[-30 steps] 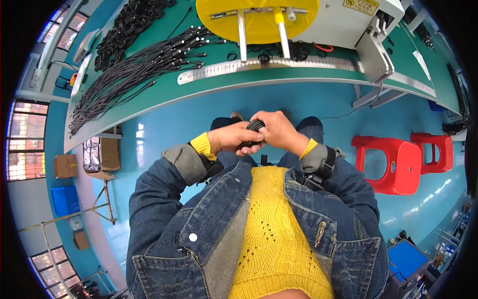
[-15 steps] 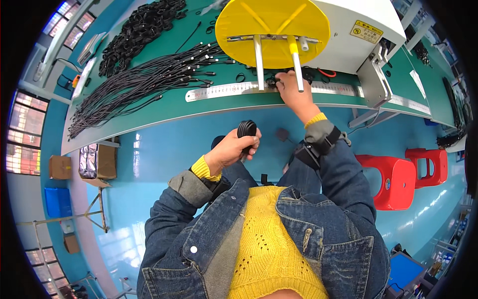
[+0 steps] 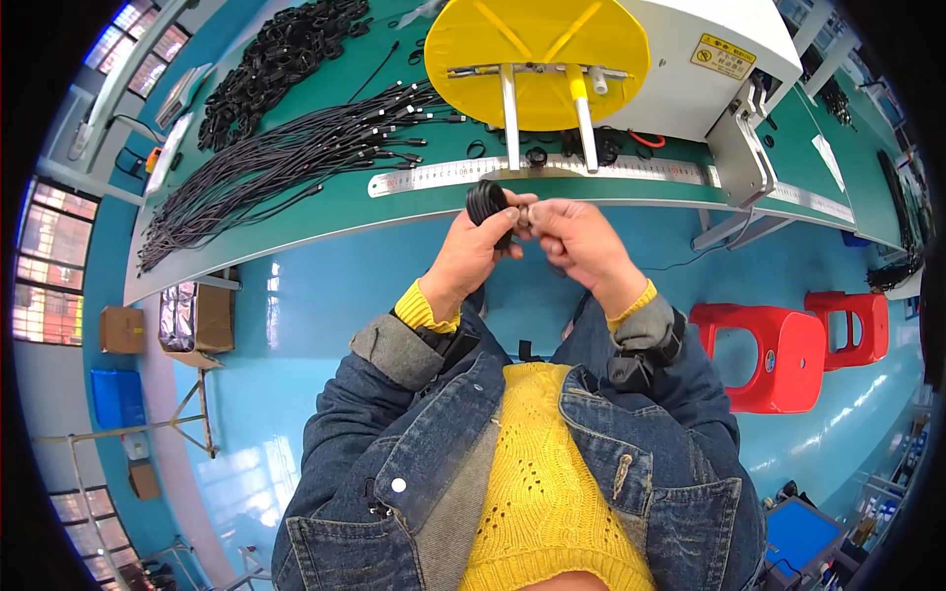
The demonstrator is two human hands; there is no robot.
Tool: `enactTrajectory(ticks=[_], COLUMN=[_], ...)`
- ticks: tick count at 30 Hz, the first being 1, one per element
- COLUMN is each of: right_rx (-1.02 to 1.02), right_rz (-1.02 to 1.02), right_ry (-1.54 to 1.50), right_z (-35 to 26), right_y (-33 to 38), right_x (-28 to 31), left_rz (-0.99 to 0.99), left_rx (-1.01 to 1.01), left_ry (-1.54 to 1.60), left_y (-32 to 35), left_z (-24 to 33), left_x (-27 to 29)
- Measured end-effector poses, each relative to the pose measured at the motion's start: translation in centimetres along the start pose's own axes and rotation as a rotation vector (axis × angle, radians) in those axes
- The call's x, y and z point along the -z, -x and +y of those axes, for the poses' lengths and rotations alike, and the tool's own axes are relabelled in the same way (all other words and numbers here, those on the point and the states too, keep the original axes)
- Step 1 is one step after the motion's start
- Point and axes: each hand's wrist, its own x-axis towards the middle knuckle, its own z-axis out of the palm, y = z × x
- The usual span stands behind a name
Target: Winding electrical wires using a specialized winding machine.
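Head view: I see the coiled black cable (image 3: pixel 488 205) held up in front of the near edge of the green bench (image 3: pixel 296 212), just below the steel ruler (image 3: pixel 591 170). The coil stands on edge, its long axis roughly upright. My left hand (image 3: pixel 473 258) is nearer; its fingers are curled tight around the coil's lower part. My right hand (image 3: pixel 581 246) sits just to the right, touching the coil's side, fingertips pressed together, pinching what looks like a small tie or cable end, though I cannot tell which. Loose black cables (image 3: pixel 286 163) lie toward the bench's left end, well apart from both hands.
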Motion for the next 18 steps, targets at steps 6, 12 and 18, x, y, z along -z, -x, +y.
enactTrajectory(ticks=[6, 12, 18], right_rx=[0.016, -0.03, 0.011], right_rz=[-0.088, -0.181, -0.133], right_ry=[0.021, -0.273, 0.299], right_z=[2.6, 4.5, 2.2], right_y=[1.8, 4.8, 4.1], right_x=[0.7, 0.4, 2.8], left_rz=[0.035, -0.025, -0.089], left_rx=[-0.055, 0.043, 0.269], left_ry=[-0.183, -0.12, -0.128], left_y=[1.1, 2.0, 2.8], left_z=[-2.3, -3.5, -2.0], left_x=[0.7, 2.0, 0.3])
